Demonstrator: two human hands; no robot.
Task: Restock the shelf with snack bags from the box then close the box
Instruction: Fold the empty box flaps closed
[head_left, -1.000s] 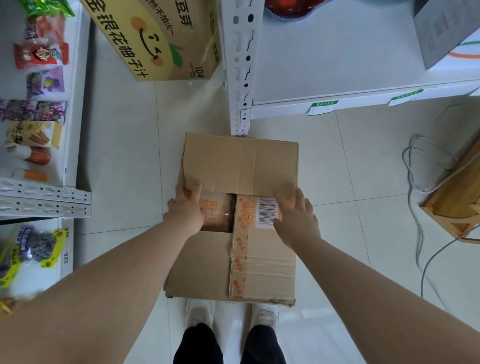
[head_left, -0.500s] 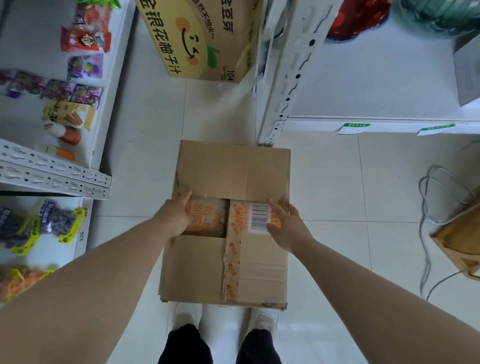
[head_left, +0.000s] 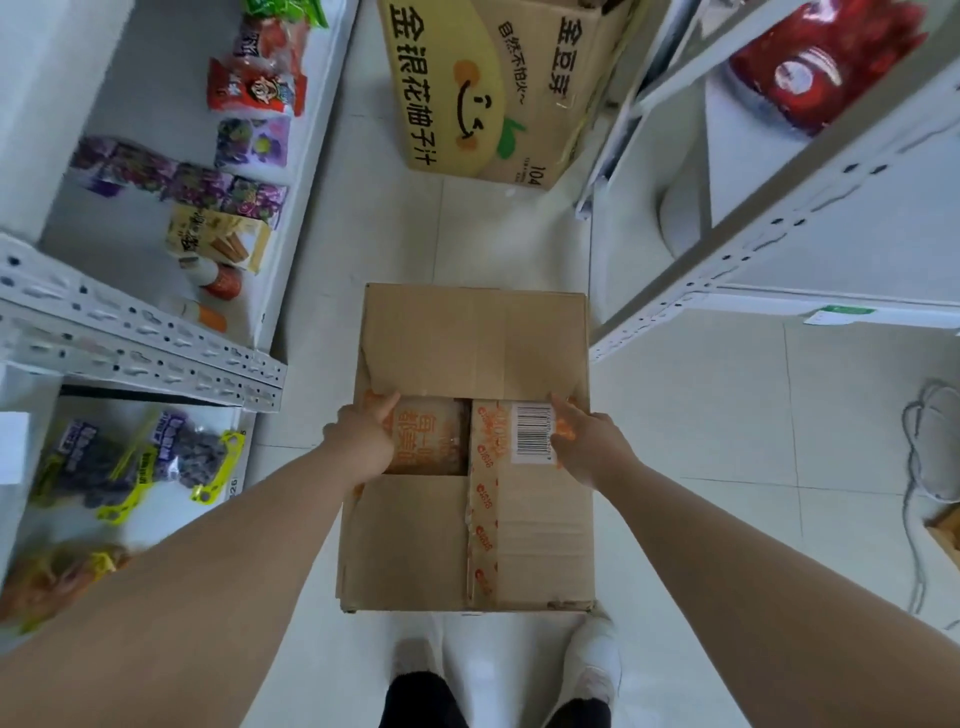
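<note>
A brown cardboard box (head_left: 467, 545) stands on the floor in front of my feet, its flaps folded down. The far flap (head_left: 475, 343) lies flat. An orange snack bag (head_left: 431, 436) shows through a gap left of the taped near flap, which bears a barcode label (head_left: 530, 434). My left hand (head_left: 361, 441) lies over the gap's left side, fingers straight and touching the far flap's edge. My right hand (head_left: 584, 436) presses on the taped flap beside the label, fingertips at the far flap's edge. Neither hand holds a bag.
A white shelf (head_left: 145, 343) on the left carries several snack bags (head_left: 254, 88) on two levels. A yellow printed carton (head_left: 467, 88) stands on the floor beyond the box. Another white shelf (head_left: 727, 270) is on the right, with grey cables (head_left: 919, 467) on the floor.
The view has tilted up and swung left, showing more of the left shelf. Both hands stay at the flap seam; the left hand slid off the far flap onto the gap.
</note>
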